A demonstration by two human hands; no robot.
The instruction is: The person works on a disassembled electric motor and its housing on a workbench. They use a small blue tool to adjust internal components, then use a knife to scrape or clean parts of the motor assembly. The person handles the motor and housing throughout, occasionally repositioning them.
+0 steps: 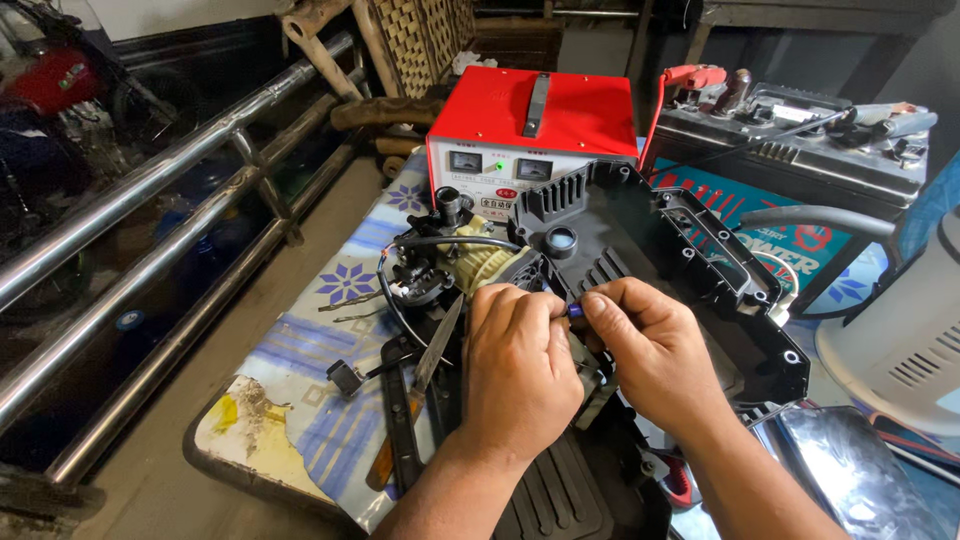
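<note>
Two hands [520, 370]; one red charger box [530, 120]; one knife [425, 385]; one black housing [680, 260].

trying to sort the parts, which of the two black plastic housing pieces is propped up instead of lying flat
The black cover behind the hands, tilted up in front of the red box, ribbed inside facing the camera. The other black piece lies flat on the table, nearest the camera.

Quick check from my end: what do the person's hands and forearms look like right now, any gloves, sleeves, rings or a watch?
Both the left hand and the right hand are bare: no gloves, no rings on the visible fingers, no watch or wristband. No sleeve shows on either forearm as far as the frame reaches. Fingernails are short.
</note>
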